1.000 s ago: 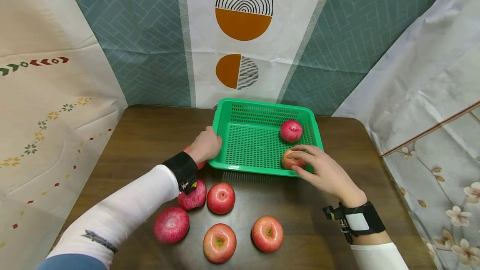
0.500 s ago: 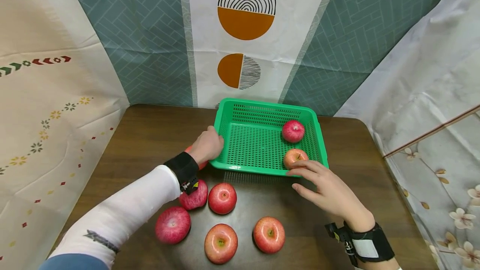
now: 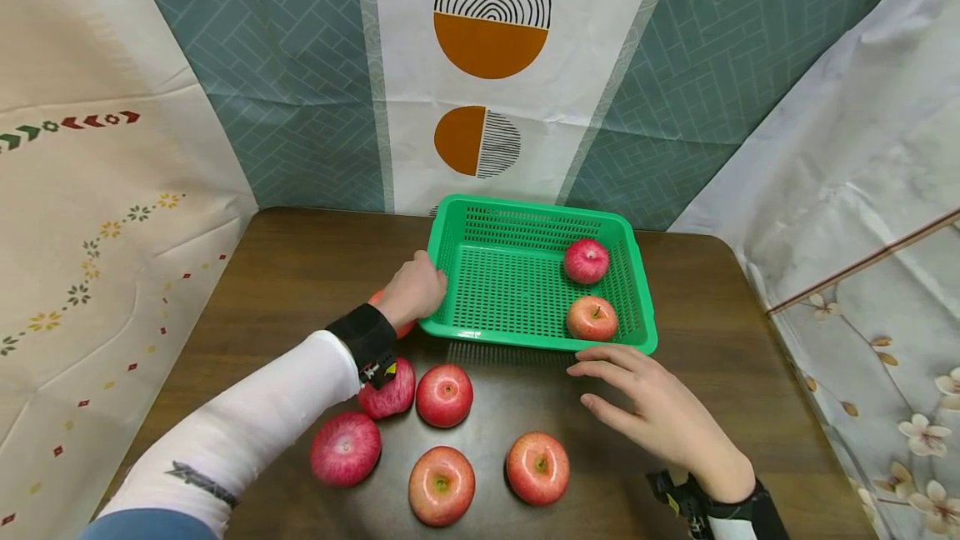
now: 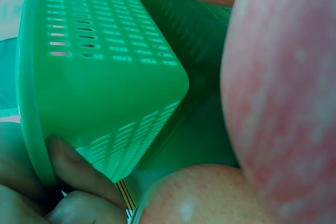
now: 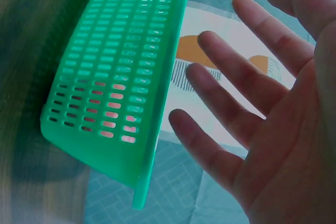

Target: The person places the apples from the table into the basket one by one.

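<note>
A green plastic basket [image 3: 525,338] stands at the back of the table, with a dark red apple [image 3: 587,262] and a paler apple [image 3: 592,319] in its right end. My left hand [image 3: 414,288] grips the basket's left rim; in the left wrist view the fingers [image 4: 79,171] curl round the rim. An apple [image 3: 406,330] sits under that hand, mostly hidden by it. Just in front of the basket's right corner hovers my right hand [image 3: 651,402], holding nothing. Its fingers [image 5: 231,66] are spread and apart from the basket wall in the right wrist view.
Several apples lie on the brown table [image 3: 315,265] before the basket: two deep red ones, [image 3: 346,449] at the left, a round red apple [image 3: 444,396], and paler apples [image 3: 441,486] nearer the front. A patterned cloth [image 3: 480,140] hangs behind the table.
My right hand has drawn back from the paler apple in the basket, moving toward the front right and over the rim. The left hand keeps its grip on the rim.
</note>
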`<state>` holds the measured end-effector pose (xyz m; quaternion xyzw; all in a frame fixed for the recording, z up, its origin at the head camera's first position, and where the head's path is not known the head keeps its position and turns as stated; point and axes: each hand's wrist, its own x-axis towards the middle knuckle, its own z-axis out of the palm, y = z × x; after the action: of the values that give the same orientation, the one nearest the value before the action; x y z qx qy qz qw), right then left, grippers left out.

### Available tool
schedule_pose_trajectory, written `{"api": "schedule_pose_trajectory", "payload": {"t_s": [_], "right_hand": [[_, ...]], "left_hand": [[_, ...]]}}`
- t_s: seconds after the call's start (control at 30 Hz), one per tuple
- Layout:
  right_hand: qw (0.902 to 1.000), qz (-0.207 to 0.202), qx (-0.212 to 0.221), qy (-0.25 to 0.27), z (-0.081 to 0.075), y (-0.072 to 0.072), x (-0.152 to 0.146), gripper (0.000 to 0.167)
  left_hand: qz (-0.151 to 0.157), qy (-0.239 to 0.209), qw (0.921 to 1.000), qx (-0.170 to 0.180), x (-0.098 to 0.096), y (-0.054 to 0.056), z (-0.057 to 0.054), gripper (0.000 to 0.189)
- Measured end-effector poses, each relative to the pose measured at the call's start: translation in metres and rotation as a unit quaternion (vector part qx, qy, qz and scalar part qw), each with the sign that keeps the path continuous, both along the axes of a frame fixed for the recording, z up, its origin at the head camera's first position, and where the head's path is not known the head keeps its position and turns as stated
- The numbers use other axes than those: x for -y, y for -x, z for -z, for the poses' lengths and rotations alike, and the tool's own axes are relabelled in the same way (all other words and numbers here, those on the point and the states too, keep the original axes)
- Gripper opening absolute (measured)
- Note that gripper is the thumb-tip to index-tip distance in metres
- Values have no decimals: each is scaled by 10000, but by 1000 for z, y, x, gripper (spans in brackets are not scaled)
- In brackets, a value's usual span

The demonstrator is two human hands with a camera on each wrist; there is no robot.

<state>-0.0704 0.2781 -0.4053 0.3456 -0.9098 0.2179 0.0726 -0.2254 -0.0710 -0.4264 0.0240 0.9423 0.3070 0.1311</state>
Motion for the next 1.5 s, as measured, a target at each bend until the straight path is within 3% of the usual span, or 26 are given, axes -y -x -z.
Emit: {"api": "schedule_pose_trajectory", "payload": {"t_s": [0.7,0.9,1.17,1.5], "right_hand": [[9971,-166,677,-303,7,-23,20,42],[9934,-168,962,-604,13,-31,29,51],[9881,-134,1321,-773,20,-37,38,73],[9845,-233,1533,-824,24,-41,46,83]], "left_hand": [[48,25,10000,3,0,1,0,43],[48,30,10000,17,0,1,0,44],[38,-187,9998,11,2,0,-1,44],[64,-245,9997,26,2,-1,0,45]]}}
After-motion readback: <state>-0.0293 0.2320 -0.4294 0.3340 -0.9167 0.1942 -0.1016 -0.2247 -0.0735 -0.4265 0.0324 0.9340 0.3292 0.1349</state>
